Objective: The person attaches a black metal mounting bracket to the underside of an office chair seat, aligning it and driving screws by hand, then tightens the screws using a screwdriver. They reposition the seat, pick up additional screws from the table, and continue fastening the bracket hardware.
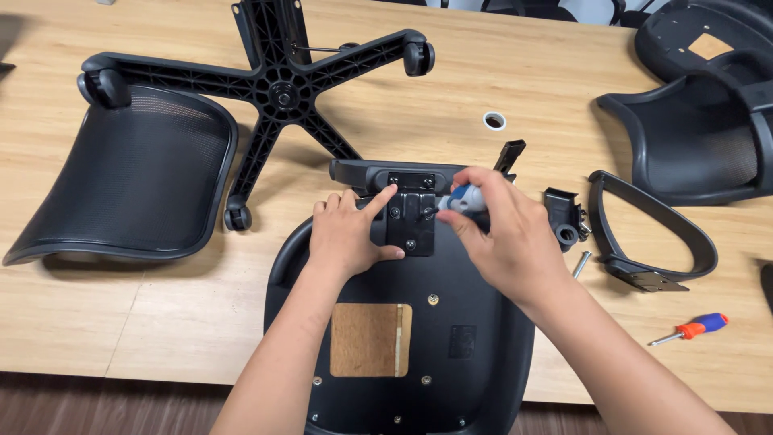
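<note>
An upturned black chair seat [451, 322] lies at the table's near edge. A black armrest bracket plate [411, 216] rests on its far end, joined to an armrest [362, 171]. My left hand [350, 234] presses flat beside the plate, with its forefinger on the plate's upper left corner. My right hand [503, 229] grips a blue-and-white screwdriver [460, 200] whose tip meets a screw on the plate's right side.
A mesh backrest [121, 177] lies at left and a five-star wheeled base [278, 84] behind it. At right sit a second armrest [652, 234], a small black bracket [564, 213], a loose bolt [581, 263], an orange-and-blue screwdriver [696, 328] and another chair's parts [700, 121]. There is a cable hole [494, 121] in the table.
</note>
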